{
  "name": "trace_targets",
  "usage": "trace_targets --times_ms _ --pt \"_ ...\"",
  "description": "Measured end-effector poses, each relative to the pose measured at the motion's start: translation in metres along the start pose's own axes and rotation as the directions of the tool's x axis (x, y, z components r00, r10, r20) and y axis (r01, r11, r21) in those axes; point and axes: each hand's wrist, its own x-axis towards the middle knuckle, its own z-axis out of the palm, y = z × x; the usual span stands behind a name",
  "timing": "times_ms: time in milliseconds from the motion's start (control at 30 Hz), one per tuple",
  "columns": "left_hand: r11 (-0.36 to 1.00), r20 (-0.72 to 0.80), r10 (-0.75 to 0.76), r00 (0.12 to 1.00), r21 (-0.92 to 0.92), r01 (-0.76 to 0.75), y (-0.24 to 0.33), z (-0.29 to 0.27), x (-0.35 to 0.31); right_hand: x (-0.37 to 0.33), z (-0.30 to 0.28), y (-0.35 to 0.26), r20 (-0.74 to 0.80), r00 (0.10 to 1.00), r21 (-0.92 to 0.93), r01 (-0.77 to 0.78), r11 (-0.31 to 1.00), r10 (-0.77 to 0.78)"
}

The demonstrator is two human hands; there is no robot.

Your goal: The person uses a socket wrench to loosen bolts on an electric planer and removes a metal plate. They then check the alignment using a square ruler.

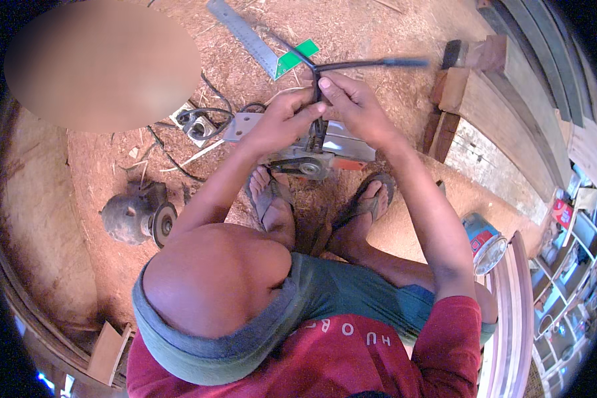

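- Holding a dark cord (317, 93) between your two hands, out in front of you, above the planer (305, 164) at your feet.
- Left hand (288, 118): forearm reaching up and inward past your raised knee (212, 292); fingers curled, thumb pointing right across the cord. Grasping, not released.
- Right hand (355, 109): elbow bent out wide, forearm slanting inward; thumb laid on the cord just below its fork, index finger bent. Grasping, slightly higher than your left.
- Cord position: upright between the thumbs, lower part running down toward the planer. Above your hands it forks: one branch goes up-left across the square (245, 41), the other goes right and ends in a thicker, blurred dark tip.
- Writing: white capital letters across your red shirt (378, 351), upside down from this view. Square's blade shows fine graduation marks and figures, too small to read; its stock is green. Tub (484, 244) at your right has a blue and red label, not legible.
- Around you: grinder (134, 215) on the floor at left, socket box (196, 125) with leads ahead of it, timber (491, 156) stacked at right, shavings on the ground.
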Motion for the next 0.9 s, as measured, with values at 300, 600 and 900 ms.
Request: trace_targets --times_ms 300,600,900 --pt "0.913 -0.043 -0.237 0.971 0.332 0.238 0.004 -0.006 0.013 0.007 -0.001 0.002 -0.025 0.978 -0.077 0.206 0.976 -0.208" --pt "0.989 0.101 -0.112 0.989 -0.08 0.12 -0.003 -0.013 0.008 0.002 -0.002 0.001 -0.09 0.989 -0.012 0.117 0.993 -0.117" --pt "0.993 -0.048 -0.021 0.999 -0.119 0.015 0.005 -0.002 0.01 0.005 -0.006 0.007 -0.09 0.956 -0.12 0.268 0.956 -0.279"
